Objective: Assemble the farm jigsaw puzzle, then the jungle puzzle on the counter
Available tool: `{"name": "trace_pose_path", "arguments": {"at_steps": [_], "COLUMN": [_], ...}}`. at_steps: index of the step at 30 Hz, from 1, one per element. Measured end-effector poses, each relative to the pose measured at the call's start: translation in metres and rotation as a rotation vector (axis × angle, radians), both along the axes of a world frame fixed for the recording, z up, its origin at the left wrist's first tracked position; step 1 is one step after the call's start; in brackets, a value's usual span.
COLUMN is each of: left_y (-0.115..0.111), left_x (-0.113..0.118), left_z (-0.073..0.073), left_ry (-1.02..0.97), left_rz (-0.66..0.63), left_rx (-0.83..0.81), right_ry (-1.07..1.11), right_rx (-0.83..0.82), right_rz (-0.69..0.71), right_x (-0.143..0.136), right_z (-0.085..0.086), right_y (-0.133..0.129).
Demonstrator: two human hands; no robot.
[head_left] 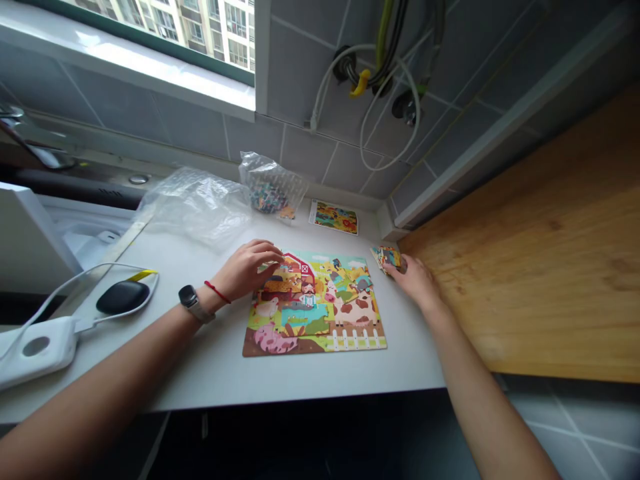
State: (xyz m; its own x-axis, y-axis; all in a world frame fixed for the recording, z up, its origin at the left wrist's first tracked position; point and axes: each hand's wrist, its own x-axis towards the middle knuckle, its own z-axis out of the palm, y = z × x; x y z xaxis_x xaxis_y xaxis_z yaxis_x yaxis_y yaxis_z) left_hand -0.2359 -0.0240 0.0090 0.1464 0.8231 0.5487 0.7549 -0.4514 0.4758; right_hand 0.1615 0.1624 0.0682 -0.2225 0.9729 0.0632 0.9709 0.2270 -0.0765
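Observation:
A colourful farm puzzle (356, 313) lies flat on the white counter (300, 383), with several joined puzzle pieces (305, 319) resting on top of it. My left hand (253, 265), wearing a watch and a red string, is at the puzzle's upper left edge. Its fingers are curled over some orange pieces (284, 280), and what lies between the fingertips is hidden. To the right of the puzzle, my right hand (416, 279) is closed on a small stack of puzzle pieces (387, 257).
Behind the puzzle are a clear plastic wrapper (197, 203), a bag of pieces (269, 195) and a picture card (336, 217). A black puck (123, 297), white cable and white charger (37, 350) sit at left. A wooden panel (540, 247) borders the right.

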Motion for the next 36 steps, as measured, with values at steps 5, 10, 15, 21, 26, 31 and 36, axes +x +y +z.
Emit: {"name": "trace_pose_path", "arguments": {"at_steps": [5, 10, 15, 21, 26, 31, 36], "left_y": [0.003, 0.002, 0.001, 0.0, 0.0, -0.002, -0.004], "left_x": [-0.005, -0.005, -0.003, -0.002, -0.001, 0.006, 0.013], "left_z": [-0.004, -0.002, -0.001, -0.002, -0.002, 0.0, 0.001], "left_ry": [0.005, 0.017, 0.022, 0.026, 0.039, 0.056, 0.065], "left_rz": [-0.003, 0.0, 0.02, 0.014, 0.003, -0.028, -0.107], "left_rx": [-0.004, -0.017, -0.017, -0.028, -0.025, -0.054, -0.083], "right_ry": [-0.045, -0.114, -0.136, -0.136, -0.037, 0.21, 0.284], "right_rx": [-0.009, -0.059, -0.087, -0.091, 0.04, 0.044, -0.071], "right_rz": [-0.065, -0.081, -0.089, -0.084, 0.014, 0.541, 0.901], "right_x": [-0.012, -0.015, -0.014, -0.013, -0.014, -0.042, -0.076], "right_z": [0.004, 0.01, 0.011, 0.018, 0.029, 0.021, -0.005], "right_y": [-0.003, 0.004, 0.011, 0.012, -0.004, -0.053, -0.098]}}
